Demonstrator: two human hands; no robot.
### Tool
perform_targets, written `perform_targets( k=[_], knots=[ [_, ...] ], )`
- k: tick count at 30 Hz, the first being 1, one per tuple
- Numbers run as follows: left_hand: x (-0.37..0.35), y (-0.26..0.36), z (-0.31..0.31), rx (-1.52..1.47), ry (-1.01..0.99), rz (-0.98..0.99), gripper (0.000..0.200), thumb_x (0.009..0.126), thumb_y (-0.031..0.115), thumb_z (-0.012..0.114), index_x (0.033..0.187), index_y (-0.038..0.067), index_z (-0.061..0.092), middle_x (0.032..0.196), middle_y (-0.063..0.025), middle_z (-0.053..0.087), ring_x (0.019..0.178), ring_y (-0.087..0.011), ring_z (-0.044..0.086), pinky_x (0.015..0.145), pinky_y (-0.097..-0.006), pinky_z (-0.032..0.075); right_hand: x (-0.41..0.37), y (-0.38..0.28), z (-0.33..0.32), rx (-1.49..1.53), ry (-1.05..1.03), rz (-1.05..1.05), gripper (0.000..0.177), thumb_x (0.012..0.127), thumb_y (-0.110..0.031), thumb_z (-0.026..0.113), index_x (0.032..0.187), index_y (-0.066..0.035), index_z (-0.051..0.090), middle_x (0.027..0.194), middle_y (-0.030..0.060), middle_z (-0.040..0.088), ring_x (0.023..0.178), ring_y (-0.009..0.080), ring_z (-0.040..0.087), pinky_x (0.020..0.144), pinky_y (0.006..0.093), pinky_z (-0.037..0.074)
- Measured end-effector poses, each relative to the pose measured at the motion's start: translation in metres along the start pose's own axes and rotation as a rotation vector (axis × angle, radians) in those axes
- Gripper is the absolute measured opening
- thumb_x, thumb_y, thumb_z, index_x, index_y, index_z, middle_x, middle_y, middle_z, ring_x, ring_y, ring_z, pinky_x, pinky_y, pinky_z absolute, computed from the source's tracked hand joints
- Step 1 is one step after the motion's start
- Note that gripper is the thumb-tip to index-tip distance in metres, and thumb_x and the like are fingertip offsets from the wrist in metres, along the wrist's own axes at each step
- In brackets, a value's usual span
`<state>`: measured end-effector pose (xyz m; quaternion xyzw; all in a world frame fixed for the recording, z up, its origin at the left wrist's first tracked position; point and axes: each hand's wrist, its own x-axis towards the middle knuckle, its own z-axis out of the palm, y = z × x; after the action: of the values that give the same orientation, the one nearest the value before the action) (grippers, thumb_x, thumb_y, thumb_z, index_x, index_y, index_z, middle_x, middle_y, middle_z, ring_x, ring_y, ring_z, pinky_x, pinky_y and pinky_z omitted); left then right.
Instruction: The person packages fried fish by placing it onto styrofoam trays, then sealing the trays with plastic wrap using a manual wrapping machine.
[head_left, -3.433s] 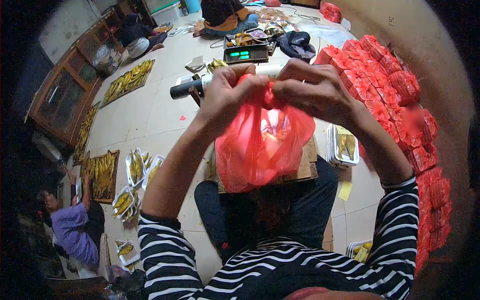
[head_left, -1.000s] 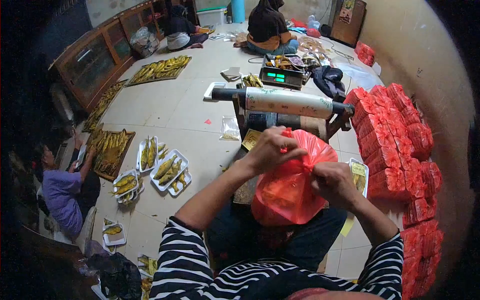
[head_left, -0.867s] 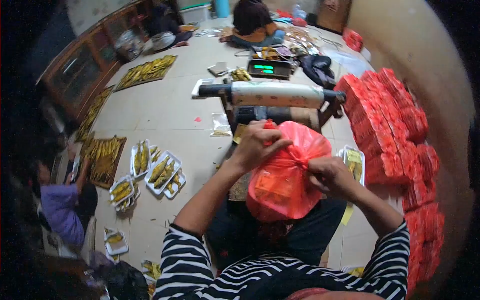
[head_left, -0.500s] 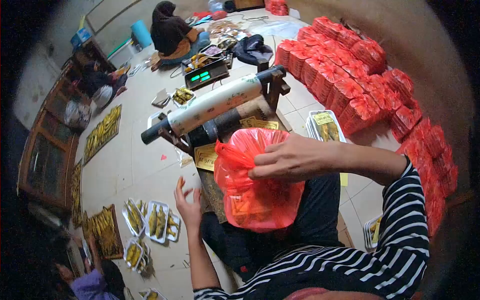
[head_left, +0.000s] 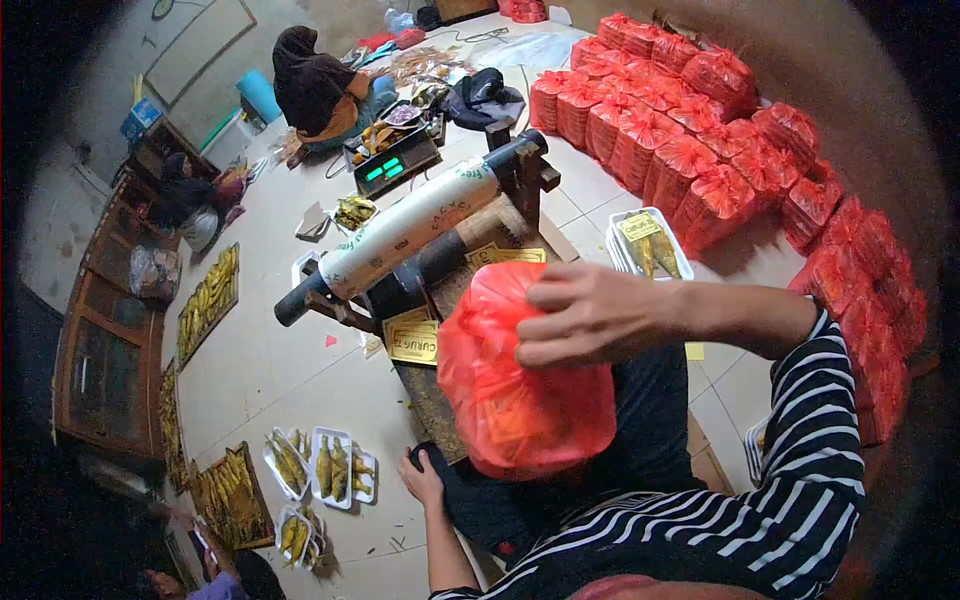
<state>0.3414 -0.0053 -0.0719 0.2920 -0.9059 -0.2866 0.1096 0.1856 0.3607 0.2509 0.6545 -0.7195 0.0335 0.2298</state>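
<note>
My right hand (head_left: 585,315) has its fingers closed on the top of a red plastic bag (head_left: 530,420), which hangs in front of my lap. Through the thin film a yellowish label shows faintly; the rest of the contents is blurred. My left hand (head_left: 424,480) rests on my dark trouser leg near the knee, fingers apart and holding nothing. Just beyond the bag, yellow printed labels (head_left: 413,341) lie on a wooden board. Above them is a roll of printed clear film (head_left: 415,222) on a dark rod in a wooden stand.
Several filled red bags (head_left: 640,150) are stacked along the right wall. Trays of fish (head_left: 648,245) stand right of the roll, and more fish trays (head_left: 331,465) lie on the left floor. A digital scale (head_left: 392,165) sits behind the roll. Another person (head_left: 312,95) sits farther back.
My left hand has come down from the air beside the board onto my leg. My right hand still grips the red bag, whose gathered top now sits closer under the fingers.
</note>
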Motion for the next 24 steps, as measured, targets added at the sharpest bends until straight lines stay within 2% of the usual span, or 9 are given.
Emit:
perform_targets(
  k=[4,8,9,12,15,18,21,22,24],
  knots=[
    [-0.003,-0.014,0.000,-0.064,0.037,0.102,0.038,0.084,0.025,0.051,0.112,0.001,0.051,0.112,-0.0181,0.053,0.104,-0.0348,0.046,0.091,-0.0391,0.034,-0.033,0.044,-0.028,-0.098,-0.020,0.223,0.025,0.067,-0.019,0.058,0.090,-0.012,0.051,0.089,0.0037,0.050,0.081,0.0220,0.052,0.067,0.0334,0.046],
    [0.000,-0.001,-0.001,-0.055,0.013,0.032,0.039,0.084,0.028,0.052,0.112,0.001,0.051,0.108,-0.0177,0.052,0.102,-0.0347,0.047,0.089,-0.0399,0.035,-0.071,0.094,-0.049,-0.044,-0.030,0.573,0.024,0.065,-0.010,0.059,0.088,-0.009,0.050,0.086,0.0106,0.049,0.077,0.0309,0.054,0.063,0.0374,0.047],
    [0.005,-0.011,0.008,-0.002,0.001,-0.001,0.040,0.084,0.030,0.053,0.111,0.001,0.051,0.106,-0.0174,0.051,0.101,-0.0343,0.047,0.087,-0.0396,0.036,-0.083,0.110,-0.046,-0.071,0.051,0.543,0.023,0.067,-0.009,0.058,0.087,-0.008,0.049,0.085,0.0116,0.048,0.075,0.0333,0.054,0.061,0.0381,0.046],
    [0.009,-0.008,0.008,-0.018,-0.017,0.033,0.040,0.084,0.030,0.053,0.111,0.002,0.051,0.106,-0.0174,0.051,0.101,-0.0343,0.047,0.087,-0.0391,0.036,-0.123,0.147,-0.034,-0.259,-0.139,0.684,0.019,0.072,-0.012,0.054,0.090,-0.010,0.049,0.087,0.0108,0.048,0.079,0.0306,0.055,0.061,0.0381,0.048],
    [0.011,-0.008,0.007,-0.034,-0.026,0.033,0.038,0.083,0.030,0.054,0.110,0.002,0.051,0.105,-0.0168,0.051,0.100,-0.0341,0.048,0.087,-0.0389,0.036,-0.163,0.190,0.006,-0.491,-0.195,0.732,0.018,0.075,-0.014,0.051,0.093,-0.013,0.051,0.090,0.0081,0.049,0.085,0.0268,0.053,0.062,0.0370,0.050],
    [0.012,0.003,0.007,-0.009,-0.047,0.015,0.037,0.082,0.027,0.055,0.109,0.002,0.051,0.104,-0.0167,0.051,0.100,-0.0336,0.048,0.087,-0.0389,0.036,-0.206,0.240,0.053,-0.550,-0.341,0.824,0.018,0.077,-0.015,0.048,0.095,-0.016,0.053,0.095,0.0047,0.050,0.092,0.0238,0.052,0.062,0.0350,0.052],
    [0.016,0.006,0.013,0.050,-0.025,-0.022,0.034,0.081,0.021,0.056,0.107,0.001,0.051,0.103,-0.0169,0.052,0.098,-0.0329,0.049,0.085,-0.0382,0.038,-0.242,0.284,0.116,-0.474,-0.345,0.872,0.019,0.077,-0.016,0.047,0.095,-0.019,0.054,0.098,0.0030,0.049,0.095,0.0234,0.051,0.062,0.0350,0.052],
    [0.016,0.003,0.017,0.055,-0.022,-0.007,0.033,0.081,0.021,0.056,0.107,0.001,0.051,0.102,-0.0168,0.052,0.097,-0.0328,0.049,0.085,-0.0380,0.038,-0.252,0.300,0.142,-0.465,-0.468,0.917,0.020,0.077,-0.017,0.047,0.095,-0.021,0.055,0.102,0.0015,0.050,0.096,0.0234,0.051,0.062,0.0373,0.053],
    [0.019,0.000,0.019,0.083,-0.011,0.025,0.032,0.080,0.020,0.057,0.106,0.001,0.052,0.101,-0.0167,0.052,0.096,-0.0326,0.050,0.084,-0.0377,0.039,-0.264,0.317,0.191,-0.474,-0.499,0.904,0.020,0.077,-0.017,0.048,0.095,-0.021,0.055,0.104,0.0018,0.049,0.097,0.0238,0.050,0.065,0.0379,0.052]
  ],
)
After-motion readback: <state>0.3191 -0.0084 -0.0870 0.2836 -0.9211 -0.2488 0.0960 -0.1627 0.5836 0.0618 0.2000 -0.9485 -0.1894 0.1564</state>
